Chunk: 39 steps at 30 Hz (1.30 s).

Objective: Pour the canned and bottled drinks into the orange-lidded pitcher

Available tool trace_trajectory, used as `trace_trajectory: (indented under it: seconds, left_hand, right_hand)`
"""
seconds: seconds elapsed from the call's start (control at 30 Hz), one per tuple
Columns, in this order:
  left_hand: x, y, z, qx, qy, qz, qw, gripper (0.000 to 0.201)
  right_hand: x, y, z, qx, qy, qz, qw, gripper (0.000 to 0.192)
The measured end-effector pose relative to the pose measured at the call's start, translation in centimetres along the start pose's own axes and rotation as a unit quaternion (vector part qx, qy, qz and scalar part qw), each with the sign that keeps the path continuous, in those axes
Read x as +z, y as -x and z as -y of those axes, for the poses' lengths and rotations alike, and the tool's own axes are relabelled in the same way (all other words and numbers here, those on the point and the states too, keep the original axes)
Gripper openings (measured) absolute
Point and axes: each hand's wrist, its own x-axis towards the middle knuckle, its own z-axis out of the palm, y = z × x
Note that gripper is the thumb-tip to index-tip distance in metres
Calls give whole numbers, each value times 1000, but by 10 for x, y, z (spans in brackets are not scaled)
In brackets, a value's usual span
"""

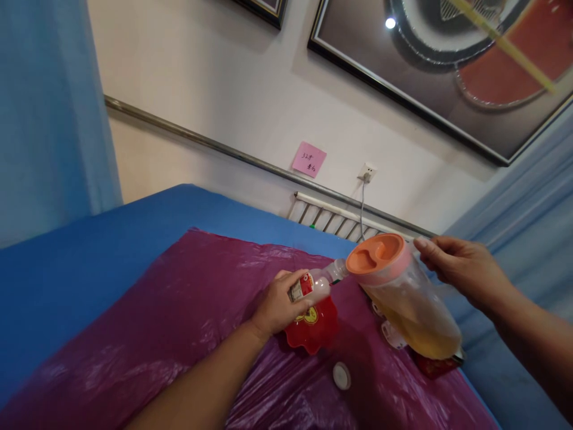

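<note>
Two hands busy — left hand (278,304) grips bottle (316,285), right hand (461,267) tilts pitcher (405,292).

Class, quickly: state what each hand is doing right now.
Left hand: closed around small bottle.
Right hand: gripping tilted pitcher by its handle.

On the surface (89,251) lies a plastic sheet (156,322), with a scalloped dish (316,334) on it. A small bottle (316,284) is above the dish, a lidded pitcher (403,298) just right of it, and a loose cap (341,376) in front.
</note>
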Motion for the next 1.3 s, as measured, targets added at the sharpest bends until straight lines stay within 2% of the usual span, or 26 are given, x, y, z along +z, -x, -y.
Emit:
trace_trajectory:
  seconds: [0.27, 0.53, 0.77, 1.0, 1.3]
  left_hand:
    - [-1, -2, -3, 10, 7, 6, 1000, 62]
    - [-2, -2, -6, 8, -2, 9, 1000, 61]
    - [0, -2, -4, -1, 0, 8, 1000, 64]
    - [0, -1, -5, -1, -11, 20, 1000, 60]
    - [1, -2, -2, -3, -12, 13, 1000, 60]
  right_hand:
    - [0, -1, 2, 3, 5, 0, 1000, 67]
    - [-1, 1, 2, -16, 10, 1, 1000, 63]
    - [-2, -1, -1, -5, 25, 0, 1000, 59]
    - [-2, -2, 4, 16, 5, 2, 1000, 66]
    - [0, -8, 5, 16, -14, 17, 1000, 66]
